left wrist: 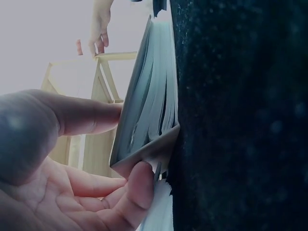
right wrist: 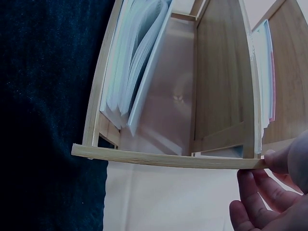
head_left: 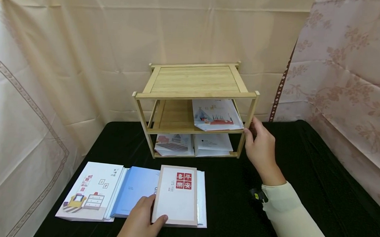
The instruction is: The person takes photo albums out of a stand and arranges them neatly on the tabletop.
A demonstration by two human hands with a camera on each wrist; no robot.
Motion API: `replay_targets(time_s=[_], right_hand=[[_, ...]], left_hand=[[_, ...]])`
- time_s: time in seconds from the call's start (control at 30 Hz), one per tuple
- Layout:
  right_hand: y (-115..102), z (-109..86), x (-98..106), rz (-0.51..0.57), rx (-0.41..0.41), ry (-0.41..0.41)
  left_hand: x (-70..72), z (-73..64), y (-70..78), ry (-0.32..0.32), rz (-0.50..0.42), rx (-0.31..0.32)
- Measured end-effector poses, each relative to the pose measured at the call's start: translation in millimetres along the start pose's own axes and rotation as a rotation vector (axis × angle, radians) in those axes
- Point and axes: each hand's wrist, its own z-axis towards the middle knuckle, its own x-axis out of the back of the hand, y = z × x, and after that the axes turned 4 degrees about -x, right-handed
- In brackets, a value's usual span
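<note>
The left hand (head_left: 142, 218) holds the book with the red squares (head_left: 175, 206) by its left side. The thumb is on the front cover, and the fingers are bent in by the edge, so the gap between them is narrow, with the book in it. The book is low on the black worktop (head_left: 234, 210), in front of the wooden rack (head_left: 196, 78). In the left wrist view you can see the ends of its pages, with little gaps between them. A pale edge (head_left: 203, 199) sticks out past its right side.

The right hand (head_left: 262, 149) pinches the front right post of the wooden rack. Its thumb and fingers are close together, with the thin post between them.

Just left of the held book is a blue book (head_left: 134, 191), part of it hidden by the held one. Next to that is a white book (head_left: 96, 181) with a yellow chair and some drawers drawn on it.

The wooden rack has a bare top. One book with a tent picture (head_left: 216, 116) is on the right of the middle shelf. Two more are on the bottom shelf, a picture book (head_left: 176, 144) on the left and a plain white one (head_left: 213, 143) on the right. A cream curtain (head_left: 85, 59) hangs behind.
</note>
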Motion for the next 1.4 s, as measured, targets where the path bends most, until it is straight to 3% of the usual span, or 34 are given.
replay_targets(time_s=[0.3, 0.57, 0.73, 1.1, 1.23, 1.4], right_hand=[[1, -0.4, 0, 0.003, 0.002, 0.002], [1, -0.6, -1, 0.000, 0.001, 0.005], [2, -0.1, -1, -0.003, 0.006, 0.010], [1, -0.7, -1, -0.006, 0.007, 0.011], [1, -0.4, -1, -0.006, 0.011, 0.014], [0, -0.8, 0, -0.009, 0.007, 0.006]], left_hand=[[0.7, 0.6, 2.9, 0.012, 0.046, -0.006], [-1.4, 0.1, 9.6, 0.082, 0.160, -0.002], [0.5, 0.3, 15.1, 0.113, 0.186, -0.062], [6.1, 4.0, 31.5, 0.132, 0.256, -0.123], [10.3, 7.9, 39.6, 0.184, 0.254, -0.181], [15.3, 14.3, 45.7, 0.295, 0.255, -0.271]])
